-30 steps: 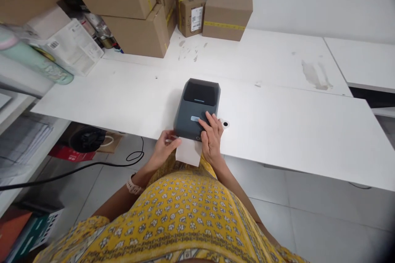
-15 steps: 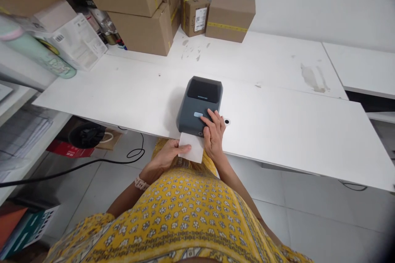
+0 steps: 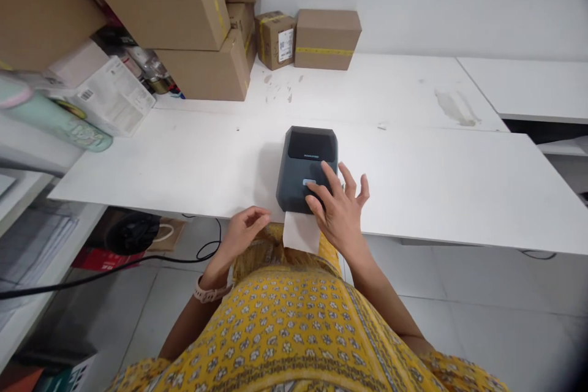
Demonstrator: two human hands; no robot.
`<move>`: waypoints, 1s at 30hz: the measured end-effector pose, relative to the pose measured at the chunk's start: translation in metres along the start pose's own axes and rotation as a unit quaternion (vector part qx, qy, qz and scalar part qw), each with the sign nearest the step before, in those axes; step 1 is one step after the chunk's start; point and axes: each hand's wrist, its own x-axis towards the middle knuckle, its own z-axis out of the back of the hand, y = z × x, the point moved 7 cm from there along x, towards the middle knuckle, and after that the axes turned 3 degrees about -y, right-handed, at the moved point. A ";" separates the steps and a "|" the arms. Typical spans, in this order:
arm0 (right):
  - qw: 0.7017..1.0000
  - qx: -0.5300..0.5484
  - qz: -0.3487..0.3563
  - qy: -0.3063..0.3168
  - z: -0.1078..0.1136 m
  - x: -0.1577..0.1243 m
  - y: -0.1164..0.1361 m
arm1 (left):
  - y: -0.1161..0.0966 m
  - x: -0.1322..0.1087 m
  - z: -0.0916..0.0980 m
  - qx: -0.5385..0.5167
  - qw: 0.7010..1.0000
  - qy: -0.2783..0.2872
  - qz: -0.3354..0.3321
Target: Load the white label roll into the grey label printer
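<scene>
A dark grey label printer (image 3: pixel 307 162) sits at the near edge of the white table (image 3: pixel 436 184). A white label (image 3: pixel 301 231) hangs out of its front slot, over the table edge. My right hand (image 3: pixel 340 211) is open with fingers spread, its fingertips by the printer's front right part near a pale blue button (image 3: pixel 309 182). My left hand (image 3: pixel 242 231) hovers just left of the label, fingers loosely curled, empty and not touching the paper. A watch is on that wrist.
Cardboard boxes (image 3: pixel 193 18) are stacked at the back left, with two smaller boxes (image 3: pixel 327 38) against the wall. A white carton (image 3: pixel 110 98) and a green bottle (image 3: pixel 59 125) lie on the left. A black cable (image 3: pixel 138 260) runs over the floor beneath.
My left hand has let go of the label and moved off to the left. My right hand has lifted from the printer's top and spread its fingers. The label still hangs from the slot.
</scene>
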 end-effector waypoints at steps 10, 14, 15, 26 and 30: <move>0.982 0.150 -0.107 0.034 -0.014 -0.014 -0.023 | -0.048 0.024 -0.029 0.051 0.978 -0.055 -0.193; 0.956 0.218 -0.196 0.017 -0.019 -0.043 -0.041 | -0.043 0.030 -0.045 0.048 0.983 -0.031 -0.173; 0.954 0.225 -0.196 0.022 -0.021 -0.047 -0.041 | -0.043 0.030 -0.045 0.051 0.983 -0.035 -0.175; 0.954 0.257 -0.153 0.009 -0.006 -0.027 -0.037 | -0.061 0.034 -0.028 0.027 0.978 -0.061 -0.198; 0.966 0.232 -0.111 -0.016 0.008 -0.002 -0.039 | -0.079 0.043 -0.018 -0.005 0.964 -0.076 -0.256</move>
